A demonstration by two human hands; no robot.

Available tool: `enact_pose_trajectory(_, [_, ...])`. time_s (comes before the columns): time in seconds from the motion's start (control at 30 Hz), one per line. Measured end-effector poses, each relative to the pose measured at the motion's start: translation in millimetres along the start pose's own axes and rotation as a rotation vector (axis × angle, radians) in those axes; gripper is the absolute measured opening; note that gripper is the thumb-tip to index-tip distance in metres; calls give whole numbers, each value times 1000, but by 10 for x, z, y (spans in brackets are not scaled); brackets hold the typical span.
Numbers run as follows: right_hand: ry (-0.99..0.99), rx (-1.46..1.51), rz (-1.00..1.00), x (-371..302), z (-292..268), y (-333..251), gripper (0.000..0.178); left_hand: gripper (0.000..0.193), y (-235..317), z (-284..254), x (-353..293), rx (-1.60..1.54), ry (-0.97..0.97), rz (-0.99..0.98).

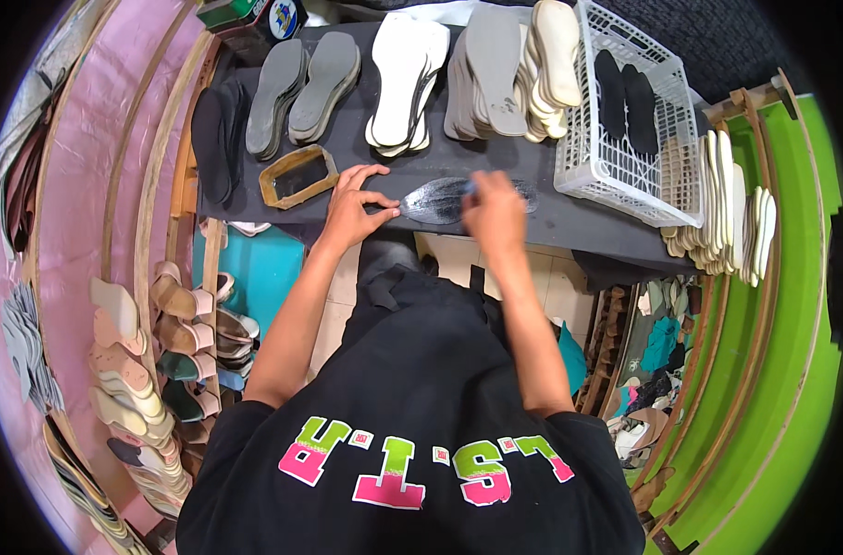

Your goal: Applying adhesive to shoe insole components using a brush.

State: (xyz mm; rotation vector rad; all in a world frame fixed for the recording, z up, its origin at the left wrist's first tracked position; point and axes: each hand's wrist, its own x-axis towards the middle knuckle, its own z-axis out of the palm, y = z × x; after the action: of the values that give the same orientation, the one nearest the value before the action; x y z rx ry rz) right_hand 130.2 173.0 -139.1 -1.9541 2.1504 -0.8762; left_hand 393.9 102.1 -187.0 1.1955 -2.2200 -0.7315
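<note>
A dark insole (433, 202) lies lengthwise on the black-covered table (347, 159), its surface glossy and wet-looking. At its left tip my left hand (355, 209) pinches the end between thumb and index finger, the other fingers raised. My right hand (497, 215) is closed over the insole's right half and blurred by motion. A small bluish bit of something (471, 189) shows at its fingers; its kind is hidden. Just beyond my left hand stands a yellow-brown stained open container (272, 191) with a dark inside.
Along the table's back lie stacks of grey insoles (275, 97), white insoles (403, 79) and cream insoles (556, 55). A white plastic basket (630, 180) holding black insoles stands at right. Shoe racks (209, 342) flank me on the left, wooden shelving (750, 305) on the right.
</note>
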Motion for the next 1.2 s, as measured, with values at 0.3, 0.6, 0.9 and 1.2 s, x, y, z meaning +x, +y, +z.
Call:
enact_pose_trajectory(0.3, [-58,433,286,-142,229,-190,16,17,-52,-3,-26,-36,-4,-14])
enact_pose_trajectory(0.6, [-106,30,-119,-266,161,-404,19,16,22,-4,8,-12,10,-15])
enact_pose_trajectory(0.9, [26,209,295,-96,-178,127,23,17,9,45,5,-46,37,-13])
enact_pose_trajectory(1.2, [-181,181,-265,-221,255,-741,34,17,2,51,0,-79,-2,-16])
